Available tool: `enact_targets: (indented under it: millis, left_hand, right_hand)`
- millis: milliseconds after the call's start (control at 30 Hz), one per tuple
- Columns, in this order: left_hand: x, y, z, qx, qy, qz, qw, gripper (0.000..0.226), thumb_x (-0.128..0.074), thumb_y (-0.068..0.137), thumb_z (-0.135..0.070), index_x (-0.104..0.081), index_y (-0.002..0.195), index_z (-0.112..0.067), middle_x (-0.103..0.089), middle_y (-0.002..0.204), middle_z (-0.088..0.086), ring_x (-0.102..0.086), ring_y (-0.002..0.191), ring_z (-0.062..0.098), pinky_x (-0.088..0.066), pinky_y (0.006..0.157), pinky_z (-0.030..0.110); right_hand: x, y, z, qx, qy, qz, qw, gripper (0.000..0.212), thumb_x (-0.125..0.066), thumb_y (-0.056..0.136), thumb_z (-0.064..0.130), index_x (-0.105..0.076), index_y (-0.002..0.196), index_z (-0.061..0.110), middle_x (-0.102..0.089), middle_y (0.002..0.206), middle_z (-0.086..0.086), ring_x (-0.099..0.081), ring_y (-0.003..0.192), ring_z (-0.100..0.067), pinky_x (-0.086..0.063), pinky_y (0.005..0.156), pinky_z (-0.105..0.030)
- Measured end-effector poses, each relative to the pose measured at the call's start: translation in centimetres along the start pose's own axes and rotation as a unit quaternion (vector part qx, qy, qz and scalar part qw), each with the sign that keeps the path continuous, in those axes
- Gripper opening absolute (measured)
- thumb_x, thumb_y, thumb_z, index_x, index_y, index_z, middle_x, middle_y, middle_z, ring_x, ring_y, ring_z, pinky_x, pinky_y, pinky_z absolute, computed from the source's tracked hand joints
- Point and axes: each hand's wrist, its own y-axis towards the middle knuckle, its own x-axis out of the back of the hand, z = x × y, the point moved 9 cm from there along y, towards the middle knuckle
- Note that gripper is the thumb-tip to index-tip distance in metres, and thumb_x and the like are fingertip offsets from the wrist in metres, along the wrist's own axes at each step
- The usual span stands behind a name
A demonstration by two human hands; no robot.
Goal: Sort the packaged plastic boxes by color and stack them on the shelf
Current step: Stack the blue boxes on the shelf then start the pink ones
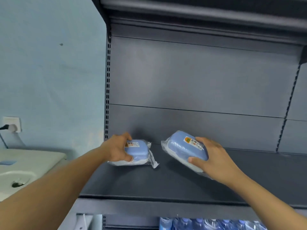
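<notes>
1. Head view looks down on a dark shelf [182,183] with both hands reaching over its front edge, each holding a blue box sealed in clear wrap.
2. Left hand [116,149] grips the left box [137,151] from its left end: thumb curled on the near side, fingers [127,136] curled over the far top edge. This box appears to lie flat on the shelf, close to the left upright, label up, its loose wrap tail trailing to the right of the fingers.
3. Right hand [212,159] grips the right box [186,147] from its right end, thumb on the near edge and fingers over the labelled top. This box is tilted, its far left end raised, so it seems not fully set down; whether its near edge touches the shelf I cannot tell.
4. Both boxes are the same blue, so it makes sense that they go to the same stretch of shelf. A gap separates them, the right box lying to the right of the left fingers.
5. Gripping by the outer ends keeps the facing ends clear, which I judge suits either pushing them side by side or lifting one onto the other.
6. Likely step: seating the left box as a base, then bringing the tilted one onto or beside it.
7. Slippery wrap could let a stacked box slide, so it should land level.
8. Below the hands, wrapped water bottles [207,224] fill a lower shelf; left of the left arm stands a pale sink [25,171].
</notes>
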Motion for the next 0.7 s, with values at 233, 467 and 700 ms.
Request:
enact_targets:
  millis: [233, 467, 700]
  left_hand:
    - [-2.7, 4.1, 1.2, -0.036, -0.032, -0.008, 0.999, 0.056, -0.067, 0.082, -0.022, -0.047, 0.135, -0.018, -0.052, 0.132, 0.001, -0.046, 0.124, 0.022, -0.029, 0.096, 0.019]
    - [-2.5, 3.8, 5.1, 0.078, -0.151, -0.093, 0.981, 0.099, -0.078, 0.076, -0.027, -0.012, 0.149, -0.023, -0.039, 0.144, 0.011, -0.047, 0.125, 0.029, -0.039, 0.104, 0.036]
    - [-1.6, 2.8, 7.4, 0.088, -0.202, -0.111, 0.969, 0.091, -0.077, 0.076, -0.015, -0.018, 0.147, -0.018, -0.058, 0.127, 0.006, -0.057, 0.113, 0.026, -0.045, 0.099, 0.035]
  right_hand:
    - [-3.4, 3.8, 0.3, -0.003, -0.004, 0.007, 1.000, 0.066, -0.070, 0.079, 0.039, -0.041, 0.137, 0.024, -0.049, 0.128, 0.007, -0.046, 0.117, -0.017, -0.038, 0.098, -0.029]
    - [-6.7, 8.1, 3.8, 0.028, 0.034, 0.050, 0.998, 0.053, -0.070, 0.081, 0.032, -0.041, 0.123, 0.021, -0.047, 0.122, 0.002, -0.047, 0.106, -0.015, -0.034, 0.077, -0.021]
    - [-12.5, 13.0, 9.2, 0.072, 0.062, 0.146, 0.985, 0.050, -0.069, 0.083, 0.030, -0.040, 0.123, 0.024, -0.042, 0.117, 0.004, -0.042, 0.117, -0.019, -0.040, 0.092, -0.031]
